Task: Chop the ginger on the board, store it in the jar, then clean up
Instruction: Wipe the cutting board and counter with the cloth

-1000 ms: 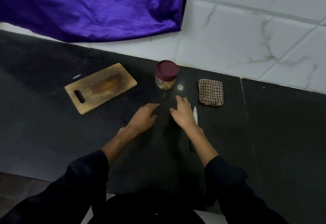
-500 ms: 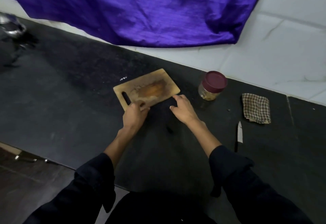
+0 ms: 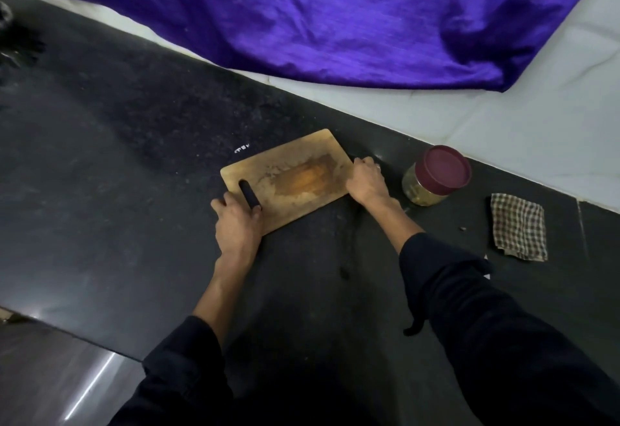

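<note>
A wooden chopping board (image 3: 295,160) with an orange-brown stain and pale residue lies on the black counter (image 3: 117,191). My left hand (image 3: 238,221) grips its near-left corner by the handle slot. My right hand (image 3: 365,179) grips the board's right end, fingers curled over the edge. The glass jar (image 3: 436,175) with a maroon lid stands just right of my right hand, closed, with chopped ginger inside. The knife is hidden behind my right sleeve.
A checked cloth (image 3: 518,226) lies folded on the counter to the right of the jar. A purple fabric (image 3: 335,13) hangs over the white tiled wall behind. A small white scrap (image 3: 242,148) sits left of the board. The counter's front edge runs at lower left.
Both hands left the counter by the knife and moved to the board. The left took its handle corner, then the right slid along to grip its right end. The view shifted left.
</note>
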A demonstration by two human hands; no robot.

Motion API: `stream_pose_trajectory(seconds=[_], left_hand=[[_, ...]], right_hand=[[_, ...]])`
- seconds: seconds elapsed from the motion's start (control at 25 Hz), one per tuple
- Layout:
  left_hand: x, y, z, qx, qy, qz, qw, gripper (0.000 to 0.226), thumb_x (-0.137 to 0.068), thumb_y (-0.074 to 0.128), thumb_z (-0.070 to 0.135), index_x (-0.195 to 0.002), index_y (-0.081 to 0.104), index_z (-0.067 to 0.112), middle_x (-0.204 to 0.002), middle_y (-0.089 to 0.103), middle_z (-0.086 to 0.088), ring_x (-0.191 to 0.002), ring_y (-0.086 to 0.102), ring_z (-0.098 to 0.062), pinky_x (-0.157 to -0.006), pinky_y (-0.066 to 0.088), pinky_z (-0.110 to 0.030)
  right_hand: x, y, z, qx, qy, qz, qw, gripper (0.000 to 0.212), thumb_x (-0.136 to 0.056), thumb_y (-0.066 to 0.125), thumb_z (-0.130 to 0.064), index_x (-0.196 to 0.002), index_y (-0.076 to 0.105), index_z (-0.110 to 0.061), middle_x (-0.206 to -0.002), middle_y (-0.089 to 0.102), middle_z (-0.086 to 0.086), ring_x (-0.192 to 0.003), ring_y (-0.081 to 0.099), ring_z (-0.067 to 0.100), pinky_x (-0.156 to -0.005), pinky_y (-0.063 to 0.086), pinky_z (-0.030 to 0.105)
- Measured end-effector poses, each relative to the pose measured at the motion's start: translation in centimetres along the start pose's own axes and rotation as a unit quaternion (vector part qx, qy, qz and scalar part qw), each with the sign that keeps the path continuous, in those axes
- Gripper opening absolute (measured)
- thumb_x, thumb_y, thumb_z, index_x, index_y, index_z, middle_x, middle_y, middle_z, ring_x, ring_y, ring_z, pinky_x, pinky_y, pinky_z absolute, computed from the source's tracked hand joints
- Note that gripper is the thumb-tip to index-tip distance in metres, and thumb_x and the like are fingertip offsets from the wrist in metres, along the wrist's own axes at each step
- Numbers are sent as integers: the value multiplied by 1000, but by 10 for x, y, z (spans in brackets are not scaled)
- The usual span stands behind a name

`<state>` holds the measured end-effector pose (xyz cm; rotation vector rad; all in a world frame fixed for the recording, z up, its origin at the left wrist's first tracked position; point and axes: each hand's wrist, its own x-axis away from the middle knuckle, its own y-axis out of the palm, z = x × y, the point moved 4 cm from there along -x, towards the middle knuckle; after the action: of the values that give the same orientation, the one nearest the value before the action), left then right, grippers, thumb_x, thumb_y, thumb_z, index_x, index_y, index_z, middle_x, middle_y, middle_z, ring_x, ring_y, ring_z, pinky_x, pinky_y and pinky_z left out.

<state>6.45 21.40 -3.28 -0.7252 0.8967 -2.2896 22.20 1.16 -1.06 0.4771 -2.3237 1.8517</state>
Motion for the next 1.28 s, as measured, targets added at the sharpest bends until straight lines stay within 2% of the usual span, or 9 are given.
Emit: stream_pose_trajectory(seconds=[0.16,0.28,0.44,0.6,0.76,0.96,1.12,1.2,1.28], left_hand=[[-1,3,1,-7,-1,18,1000,42,-90,60,27,-119,44,1,-124,39,-17,-97,55,-45,-75,43,-47],[0,3,0,-6,-10,37,999,39,-92,55,32,-119,47,6,-123,40,-13,-91,56,-42,-71,41,-43],[-1,-5,-5,18,-7,59,998,34,-87,55,28,-115,49,9,-115,42,-10,-87,55,-34,-68,37,-38],[-5,-22,-7,17,20,67,997,35,-84,58,23,-116,51,13,-117,43,-8,-93,52,-28,-71,37,-36],[11,-22,-3,-25,77,31,996,35,-83,60,23,-116,54,14,-118,46,-8,-95,54,-28,-72,40,-37],[43,18,19,-76,172,-70,980,33,-83,60,23,-114,54,14,-118,45,-6,-90,53,-26,-69,40,-35],[58,54,45,-100,228,-143,958,35,-87,59,23,-119,52,13,-122,43,-7,-85,46,-17,-71,40,-34],[65,66,55,-116,244,-160,949,36,-88,58,24,-121,51,12,-123,42,-8,-84,45,-16,-72,40,-34],[75,76,60,-128,255,-172,943,35,-89,57,24,-121,50,12,-123,42,-7,-83,45,-16,-71,40,-34]], right_hand=[[-19,3,-1,6,-5,16,1000,41,-97,43,-6,-137,47,1,-139,41,21,-130,40,39,-107,38,47],[-28,8,-1,-16,-3,28,999,34,-99,43,-9,-130,55,1,-136,43,21,-128,42,38,-107,39,47],[-28,13,6,-95,9,43,995,35,-100,42,-11,-131,58,-4,-136,45,19,-128,44,36,-106,39,42],[3,10,15,-190,30,77,978,38,-102,46,-16,-137,55,-9,-139,44,15,-130,46,31,-107,37,38],[65,18,50,-244,64,104,962,34,-98,53,-15,-131,60,-8,-130,48,14,-123,50,31,-103,39,35],[136,41,130,-316,163,135,925,26,-95,60,-19,-119,65,-9,-120,50,11,-109,54,25,-102,43,38],[158,56,181,-347,201,153,903,17,-89,64,-23,-91,68,-7,-96,62,15,-83,60,27,-73,45,35],[165,62,199,-351,224,153,896,18,-86,65,-27,-87,67,-10,-97,63,20,-83,61,31,-73,47,37],[171,68,214,-355,243,157,889,22,-85,65,-31,-90,66,-10,-102,62,20,-88,60,33,-78,47,39]])
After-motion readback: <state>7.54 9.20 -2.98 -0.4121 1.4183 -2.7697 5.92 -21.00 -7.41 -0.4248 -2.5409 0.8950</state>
